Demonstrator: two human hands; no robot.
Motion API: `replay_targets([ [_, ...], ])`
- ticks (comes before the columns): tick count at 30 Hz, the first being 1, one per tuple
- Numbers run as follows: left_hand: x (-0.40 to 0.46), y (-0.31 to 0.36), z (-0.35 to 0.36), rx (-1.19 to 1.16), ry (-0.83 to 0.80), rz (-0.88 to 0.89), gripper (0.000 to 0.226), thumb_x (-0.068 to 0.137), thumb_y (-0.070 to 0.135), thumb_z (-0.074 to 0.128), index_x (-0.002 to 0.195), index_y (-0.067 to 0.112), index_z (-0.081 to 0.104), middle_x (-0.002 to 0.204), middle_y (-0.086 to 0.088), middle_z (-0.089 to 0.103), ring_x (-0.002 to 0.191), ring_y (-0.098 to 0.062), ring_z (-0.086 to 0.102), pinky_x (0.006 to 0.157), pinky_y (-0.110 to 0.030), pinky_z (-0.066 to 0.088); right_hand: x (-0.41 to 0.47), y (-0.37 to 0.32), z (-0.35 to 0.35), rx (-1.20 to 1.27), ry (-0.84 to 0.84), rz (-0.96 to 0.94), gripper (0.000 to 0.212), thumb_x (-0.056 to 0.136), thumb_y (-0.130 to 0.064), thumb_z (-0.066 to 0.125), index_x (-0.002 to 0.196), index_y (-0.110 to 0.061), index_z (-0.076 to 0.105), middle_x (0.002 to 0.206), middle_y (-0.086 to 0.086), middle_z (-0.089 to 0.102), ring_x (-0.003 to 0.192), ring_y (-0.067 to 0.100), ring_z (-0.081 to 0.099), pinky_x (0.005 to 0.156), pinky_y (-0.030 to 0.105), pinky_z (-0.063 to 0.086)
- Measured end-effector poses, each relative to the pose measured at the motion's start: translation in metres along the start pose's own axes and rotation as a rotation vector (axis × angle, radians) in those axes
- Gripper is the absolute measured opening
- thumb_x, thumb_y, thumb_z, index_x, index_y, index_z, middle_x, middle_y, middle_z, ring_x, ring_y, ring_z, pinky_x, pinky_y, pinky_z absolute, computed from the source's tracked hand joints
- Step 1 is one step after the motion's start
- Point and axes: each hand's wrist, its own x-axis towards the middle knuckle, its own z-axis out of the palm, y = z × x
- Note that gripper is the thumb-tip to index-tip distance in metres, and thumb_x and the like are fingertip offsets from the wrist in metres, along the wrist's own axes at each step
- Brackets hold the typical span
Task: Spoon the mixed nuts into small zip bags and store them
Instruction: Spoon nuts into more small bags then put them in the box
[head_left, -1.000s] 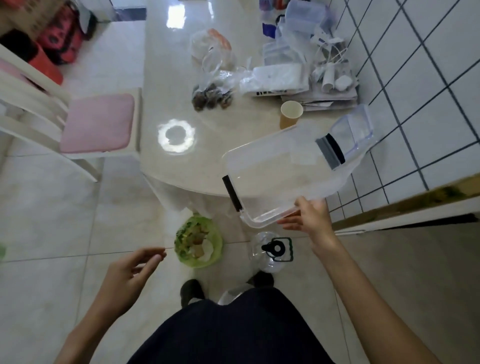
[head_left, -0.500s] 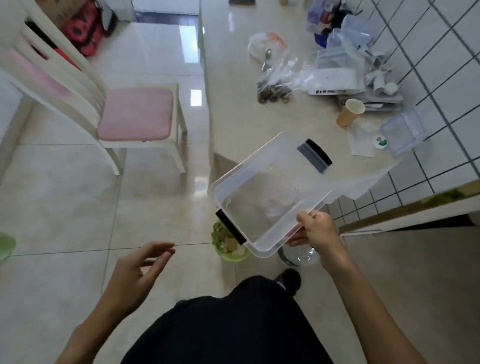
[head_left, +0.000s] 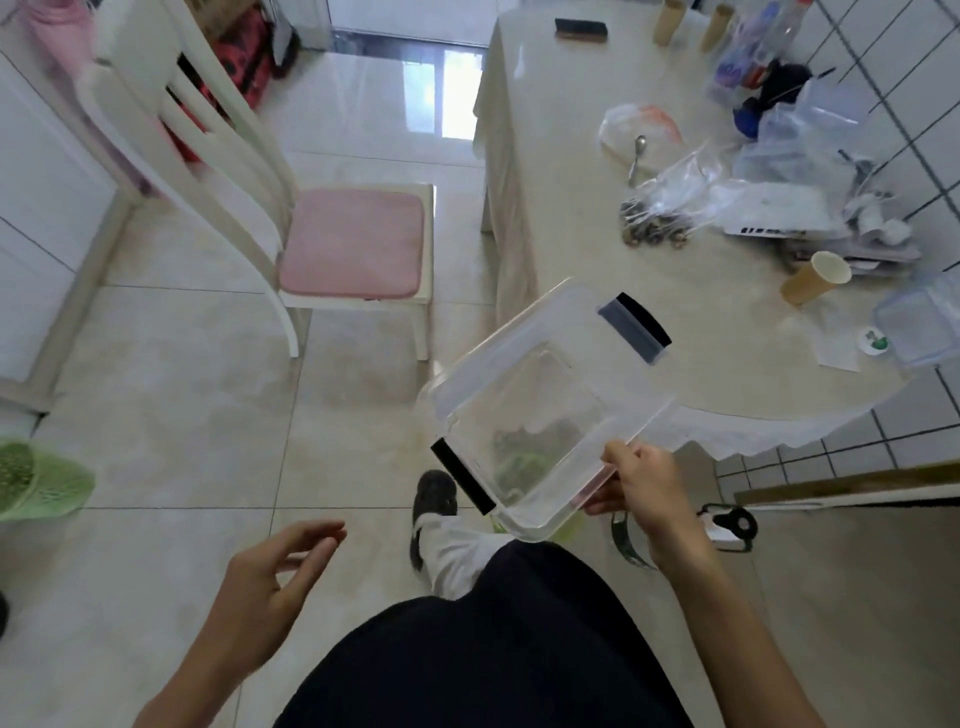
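My right hand (head_left: 641, 486) grips the near rim of a clear, empty plastic storage box (head_left: 545, 410) with black handle clips, held tilted in the air beside the table's near edge. My left hand (head_left: 270, 587) hangs free at lower left, fingers loosely curled, holding nothing. On the table (head_left: 582, 291) lie small zip bags with dark mixed nuts (head_left: 654, 228), a metal spoon (head_left: 636, 158) and a pile of clear bags (head_left: 789, 150).
A paper cup (head_left: 815, 275) and a clear lid (head_left: 919, 325) sit near the table's right edge by the tiled wall. A white chair with a pink cushion (head_left: 353, 241) stands left of the table. A green basket (head_left: 36, 480) is at far left. My foot (head_left: 434, 499) steps forward.
The view has swung left and back from the table. The box has come down and nearer with my right hand, away from the tabletop. My left hand has stayed low and free.
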Motion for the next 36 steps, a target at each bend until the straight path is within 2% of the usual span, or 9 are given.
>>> replay_targets([
  [4, 0.053, 0.007, -0.016, 0.005, -0.003, -0.022, 0.024, 0.091, 0.032, 0.064, 0.112, 0.031, 0.075, 0.102, 0.021, 0.078, 0.098, 0.001, 0.073, 0.088, -0.014, 0.054, 0.048, -0.033, 0.031, -0.032, 0.022, -0.024, 0.026, 0.095, -0.013, 0.054, 0.074, -0.002, 0.064, 0.061, 0.018, 0.072, 0.050, 0.032, 0.070, 0.045, 0.033, 0.056],
  [11, 0.196, 0.059, -0.051, 0.030, -0.036, 0.023, 0.023, 0.092, 0.029, 0.064, 0.112, 0.031, 0.075, 0.102, 0.018, 0.079, 0.099, 0.002, 0.073, 0.086, -0.012, 0.054, 0.140, -0.121, 0.053, -0.072, 0.012, -0.050, 0.026, 0.097, -0.017, 0.051, 0.084, 0.004, 0.061, 0.059, 0.018, 0.071, 0.055, 0.039, 0.071, 0.054, 0.042, 0.060],
  [16, 0.297, 0.100, -0.062, 0.095, -0.140, 0.109, 0.025, 0.091, 0.034, 0.062, 0.113, 0.032, 0.074, 0.103, 0.019, 0.078, 0.100, 0.002, 0.072, 0.085, -0.014, 0.055, 0.180, -0.159, 0.037, -0.068, 0.080, -0.058, 0.031, 0.099, -0.021, 0.049, 0.094, 0.009, 0.057, 0.060, 0.019, 0.072, 0.056, 0.035, 0.071, 0.054, 0.036, 0.061],
  [20, 0.375, 0.131, -0.054, 0.156, -0.316, 0.190, 0.024, 0.092, 0.039, 0.062, 0.113, 0.038, 0.073, 0.105, 0.022, 0.077, 0.101, 0.001, 0.072, 0.085, -0.023, 0.057, 0.200, -0.162, 0.026, 0.015, 0.213, -0.003, 0.027, 0.098, -0.018, 0.049, 0.091, 0.008, 0.054, 0.059, 0.020, 0.071, 0.057, 0.036, 0.071, 0.057, 0.041, 0.060],
  [24, 0.434, 0.151, -0.043, 0.215, -0.447, 0.243, 0.022, 0.093, 0.041, 0.060, 0.112, 0.039, 0.073, 0.105, 0.024, 0.076, 0.101, 0.004, 0.071, 0.084, -0.013, 0.054, 0.209, -0.162, 0.027, 0.083, 0.302, 0.081, 0.025, 0.098, -0.018, 0.051, 0.089, 0.005, 0.056, 0.057, 0.020, 0.069, 0.053, 0.036, 0.069, 0.050, 0.035, 0.057],
  [26, 0.493, 0.183, -0.015, 0.283, -0.626, 0.321, 0.021, 0.093, 0.039, 0.061, 0.110, 0.038, 0.073, 0.103, 0.022, 0.077, 0.099, 0.002, 0.072, 0.083, -0.009, 0.051, 0.216, -0.164, 0.013, 0.193, 0.452, 0.156, 0.024, 0.098, -0.019, 0.051, 0.087, 0.002, 0.056, 0.058, 0.020, 0.069, 0.052, 0.034, 0.069, 0.048, 0.032, 0.055],
  [28, 0.532, 0.204, -0.001, 0.295, -0.701, 0.372, 0.020, 0.093, 0.036, 0.062, 0.110, 0.036, 0.073, 0.103, 0.022, 0.077, 0.098, 0.002, 0.072, 0.084, -0.010, 0.052, 0.217, -0.166, 0.013, 0.198, 0.494, 0.179, 0.023, 0.097, -0.020, 0.051, 0.086, 0.001, 0.055, 0.059, 0.021, 0.070, 0.054, 0.034, 0.069, 0.050, 0.033, 0.055],
  [32, 0.609, 0.262, 0.026, 0.352, -0.914, 0.502, 0.021, 0.094, 0.034, 0.061, 0.110, 0.031, 0.074, 0.103, 0.021, 0.078, 0.099, 0.003, 0.072, 0.084, -0.010, 0.052, 0.218, -0.166, 0.017, 0.328, 0.732, 0.286, 0.024, 0.095, -0.019, 0.054, 0.087, 0.003, 0.056, 0.060, 0.020, 0.071, 0.056, 0.035, 0.070, 0.053, 0.035, 0.055],
  [36, 0.665, 0.298, 0.053, 0.426, -1.105, 0.582, 0.015, 0.099, 0.025, 0.064, 0.107, 0.030, 0.075, 0.101, 0.020, 0.077, 0.097, 0.000, 0.072, 0.081, -0.010, 0.051, 0.213, -0.163, 0.021, 0.374, 0.902, 0.368, 0.023, 0.094, -0.015, 0.056, 0.082, 0.004, 0.059, 0.055, 0.014, 0.069, 0.048, 0.027, 0.068, 0.043, 0.029, 0.051],
])
